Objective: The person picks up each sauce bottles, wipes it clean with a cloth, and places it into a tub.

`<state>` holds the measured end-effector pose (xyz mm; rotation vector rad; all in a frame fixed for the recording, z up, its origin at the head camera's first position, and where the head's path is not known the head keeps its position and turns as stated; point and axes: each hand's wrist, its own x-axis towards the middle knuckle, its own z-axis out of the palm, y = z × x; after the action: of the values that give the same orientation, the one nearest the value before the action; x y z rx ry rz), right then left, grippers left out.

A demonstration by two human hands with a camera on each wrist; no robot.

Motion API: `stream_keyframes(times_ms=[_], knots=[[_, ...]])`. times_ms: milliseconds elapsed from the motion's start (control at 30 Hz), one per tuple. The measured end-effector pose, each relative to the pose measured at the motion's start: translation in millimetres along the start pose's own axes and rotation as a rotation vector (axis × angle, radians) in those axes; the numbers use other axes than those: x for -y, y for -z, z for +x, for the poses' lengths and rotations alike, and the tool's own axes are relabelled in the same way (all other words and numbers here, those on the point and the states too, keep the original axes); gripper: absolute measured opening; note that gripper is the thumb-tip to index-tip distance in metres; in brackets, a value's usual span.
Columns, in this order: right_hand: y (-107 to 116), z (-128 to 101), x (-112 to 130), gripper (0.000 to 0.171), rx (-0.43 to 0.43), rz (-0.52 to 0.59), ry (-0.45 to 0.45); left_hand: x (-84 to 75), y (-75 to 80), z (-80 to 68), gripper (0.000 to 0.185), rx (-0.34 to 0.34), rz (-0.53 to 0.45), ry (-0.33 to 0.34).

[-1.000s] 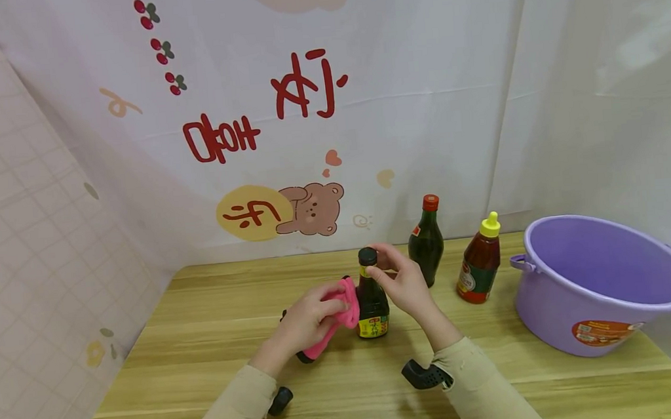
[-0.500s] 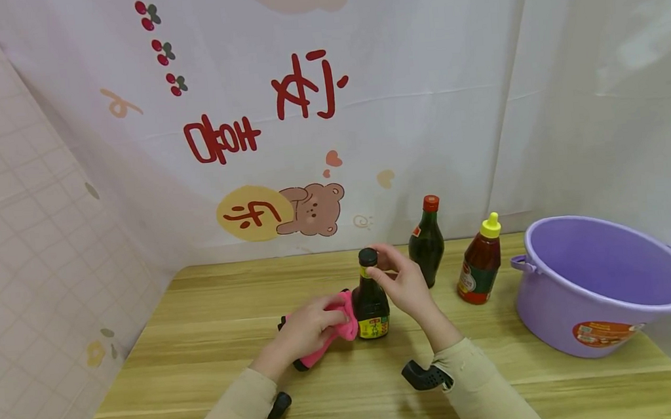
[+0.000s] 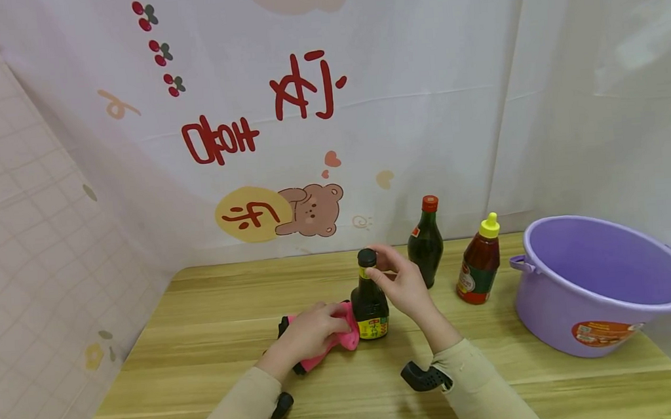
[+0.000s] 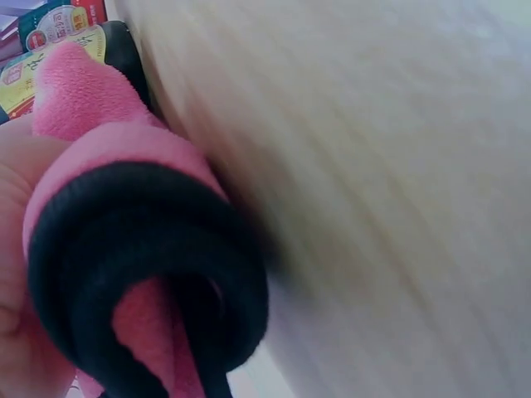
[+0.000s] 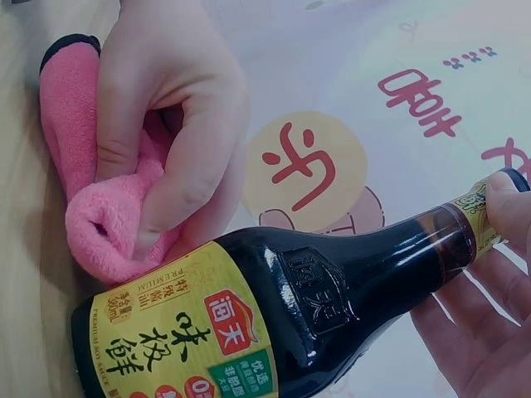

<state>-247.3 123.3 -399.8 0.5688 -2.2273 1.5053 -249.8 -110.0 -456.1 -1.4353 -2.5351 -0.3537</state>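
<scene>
A dark soy sauce bottle with a yellow label and black cap stands upright on the table. My right hand holds it by the neck, thumb and fingers around it just under the cap. My left hand grips a pink cloth with black edging, bunched up and pressed against the lower left side of the bottle. In the left wrist view the folded black edge of the cloth fills the near part, low by the tabletop.
Behind and right of the soy sauce stands a dark green bottle with a red cap. Beside it is a red sauce squeeze bottle with a yellow tip. A purple bucket stands at the right. A printed curtain hangs behind the wooden table.
My left hand has slid the pink cloth downward along the bottle's left side, from mid-height to near the base. My right hand stays at the neck, and the bottle stands in place.
</scene>
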Motion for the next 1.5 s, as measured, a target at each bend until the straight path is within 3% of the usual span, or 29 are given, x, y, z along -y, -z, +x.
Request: stream_keyframes(times_ms=[367, 667, 767, 967, 1100, 1233, 1500], knots=[[0, -1, 0, 0.038, -0.008, 0.004, 0.007, -7.1, 6.4, 9.3, 0.011, 0.096, 0.053, 0.019], [-1, -2, -1, 0.037, 0.002, 0.01, -0.007, 0.1, 11.0, 4.9, 0.014, 0.101, 0.019, 0.044], [-1, -2, -1, 0.037, 0.002, 0.005, -0.002, 5.8, 18.1, 2.4, 0.016, 0.031, -0.003, 0.039], [-1, -2, 1, 0.038, -0.003, 0.007, 0.006, 11.9, 38.5, 6.9, 0.023, -0.229, -0.021, -0.056], [-1, -2, 1, 0.038, -0.003, 0.011, 0.0, 9.2, 53.0, 12.2, 0.028, -0.37, 0.013, -0.069], [-2, -2, 1, 0.038, -0.009, 0.01, -0.003, 3.9, 64.9, 17.5, 0.028, -0.449, 0.038, -0.086], [-1, -1, 2, 0.038, -0.02, 0.004, 0.015, -7.1, 79.0, 27.6, 0.033, -0.531, 0.062, -0.092]])
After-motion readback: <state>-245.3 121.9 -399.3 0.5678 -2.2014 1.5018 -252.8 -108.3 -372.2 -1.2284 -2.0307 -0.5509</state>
